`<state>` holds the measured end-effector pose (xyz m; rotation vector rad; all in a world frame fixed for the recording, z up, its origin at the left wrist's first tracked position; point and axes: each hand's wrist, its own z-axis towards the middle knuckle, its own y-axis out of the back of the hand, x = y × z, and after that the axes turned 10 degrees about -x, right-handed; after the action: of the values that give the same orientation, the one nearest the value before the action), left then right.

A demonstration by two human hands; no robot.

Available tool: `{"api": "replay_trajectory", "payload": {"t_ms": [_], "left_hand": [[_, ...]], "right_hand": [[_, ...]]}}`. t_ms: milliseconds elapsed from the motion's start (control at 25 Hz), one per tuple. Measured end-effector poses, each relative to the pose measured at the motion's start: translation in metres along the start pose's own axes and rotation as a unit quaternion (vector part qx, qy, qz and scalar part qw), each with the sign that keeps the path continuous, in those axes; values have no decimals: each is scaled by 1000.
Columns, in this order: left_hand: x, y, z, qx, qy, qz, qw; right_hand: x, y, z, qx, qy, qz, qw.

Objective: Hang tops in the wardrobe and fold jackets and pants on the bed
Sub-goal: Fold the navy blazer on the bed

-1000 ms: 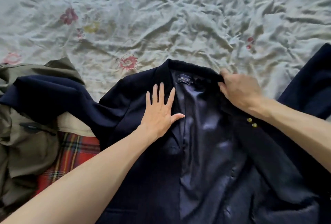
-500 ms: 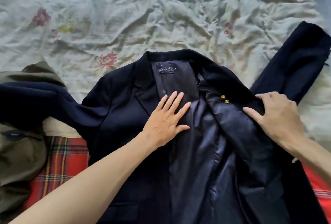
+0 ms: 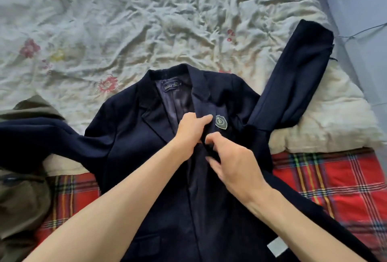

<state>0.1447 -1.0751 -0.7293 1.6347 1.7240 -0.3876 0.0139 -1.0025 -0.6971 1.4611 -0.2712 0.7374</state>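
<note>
Locate the navy jacket (image 3: 129, 136) spread front-up on the bed (image 3: 125, 20), collar toward the far side, lower part lying over a red plaid blanket (image 3: 335, 188). Compare with half a second earlier: then open, lining exposed, right-side front panel folded back; now closed, with that panel brought across and its crest badge (image 3: 221, 122) facing up. Note the left hand (image 3: 188, 134), formerly flat on the left front, now curled at the centre overlap just beside the badge, apparently pinching the edge. Note the right hand (image 3: 232, 169) just below it, very near or touching, fingers curled into the dark cloth at the same overlap. Cannot tell whether fastening a button or only aligning the two edges. Read as: front closure near done, folding proper not yet begun. Expect both sleeves to need bringing in next: right sleeve (image 3: 293, 77) angled up and outward over the pale sheet, left sleeve (image 3: 31, 142) stretched out across an olive garment (image 3: 21, 199). Look for no container here: no wardrobe, hanger, basket or drawer in view. Count the bed as sole carrier, bearing jacket, olive garment and blanket. Allow for slippage of the smooth lining below the neck label (image 3: 171, 88) during folds.
</note>
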Motion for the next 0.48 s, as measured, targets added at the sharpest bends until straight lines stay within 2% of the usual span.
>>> {"api": "replay_trajectory", "payload": {"t_ms": [80, 160, 280, 360, 480], "left_hand": [[6, 5, 11, -87, -76, 108, 987], [6, 14, 20, -106, -105, 126, 981], [0, 23, 25, -99, -126, 137, 977], [4, 24, 26, -104, -114, 143, 978], [21, 35, 10, -55, -20, 93, 994]], "right_hand": [[-16, -17, -28, 9, -52, -65, 997], [-36, -20, -67, 8, -110, -144, 983], [-45, -12, -112, -24, -122, -214, 969], [-29, -5, -115, -61, -129, -151, 978], [19, -17, -105, -23, -172, 40, 984]]}}
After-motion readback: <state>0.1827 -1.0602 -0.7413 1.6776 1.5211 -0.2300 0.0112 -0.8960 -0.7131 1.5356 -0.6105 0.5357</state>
